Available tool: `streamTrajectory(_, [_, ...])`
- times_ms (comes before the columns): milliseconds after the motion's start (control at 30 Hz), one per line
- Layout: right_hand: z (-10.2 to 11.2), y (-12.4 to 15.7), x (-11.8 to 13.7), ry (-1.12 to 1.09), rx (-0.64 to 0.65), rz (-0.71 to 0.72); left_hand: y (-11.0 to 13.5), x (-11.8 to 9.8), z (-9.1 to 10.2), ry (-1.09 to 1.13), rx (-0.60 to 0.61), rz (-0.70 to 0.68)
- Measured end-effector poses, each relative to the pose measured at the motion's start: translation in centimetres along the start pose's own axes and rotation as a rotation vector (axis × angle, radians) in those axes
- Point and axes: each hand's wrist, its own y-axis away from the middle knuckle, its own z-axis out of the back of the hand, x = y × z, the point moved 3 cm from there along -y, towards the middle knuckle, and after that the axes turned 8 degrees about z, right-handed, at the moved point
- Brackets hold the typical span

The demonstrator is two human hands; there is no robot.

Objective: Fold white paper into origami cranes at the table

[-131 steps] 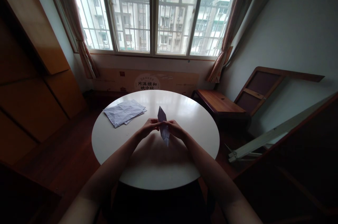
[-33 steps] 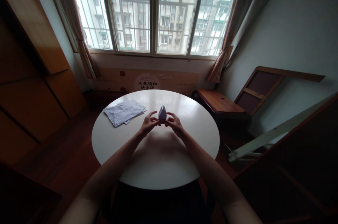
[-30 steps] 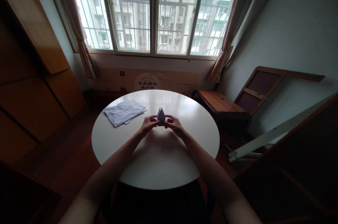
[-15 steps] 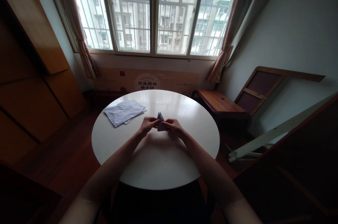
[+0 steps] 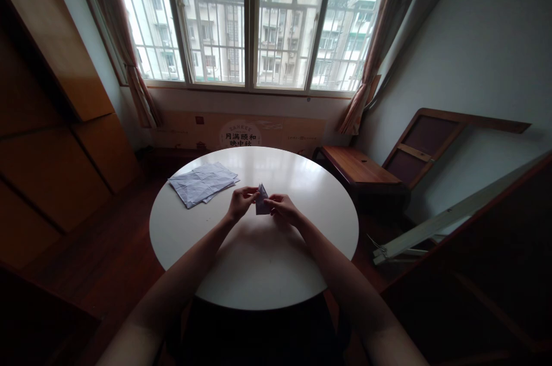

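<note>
A small folded paper (image 5: 262, 206), greyish with a pointed top, is held up between my two hands over the round white table (image 5: 267, 274). My left hand (image 5: 242, 202) pinches its left edge near the top, thumb towards me. On the other side, my right hand (image 5: 282, 205) grips the right edge with thumb and fingers. The inner folds are too small to make out. To the left on the table lies a stack of creased paper sheets (image 5: 202, 182), apart from both hands.
Beyond the table, a long printed cardboard panel (image 5: 297, 130) stands below the barred window (image 5: 215, 26). A wooden bench (image 5: 357, 164) is at the right, with a wooden frame (image 5: 425, 141) against the wall. Orange-brown cabinets (image 5: 99, 153) line the left side.
My left hand has shifted its fingers slightly up and left along the folded paper. The paper has turned a little, and its pointed top now looks narrower. The sheet stack is unmoved.
</note>
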Motion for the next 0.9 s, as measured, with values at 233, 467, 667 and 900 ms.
streamTrajectory(233, [0.02,-0.13,-0.29,0.006,-0.003,0.007,-0.03,0.38,-0.16,0.001,0.026,-0.025])
streamTrajectory(467, [0.02,-0.10,0.01,0.017,-0.006,0.027,0.11,0.47,-0.52,-0.011,0.093,-0.012])
streamTrajectory(667, [-0.12,0.12,0.53,0.028,-0.033,0.015,0.30,0.34,-0.66,-0.010,0.104,0.003])
streamTrajectory(900, [-0.03,0.11,0.50,0.028,-0.044,0.021,0.59,0.19,-0.89,-0.035,0.109,0.018])
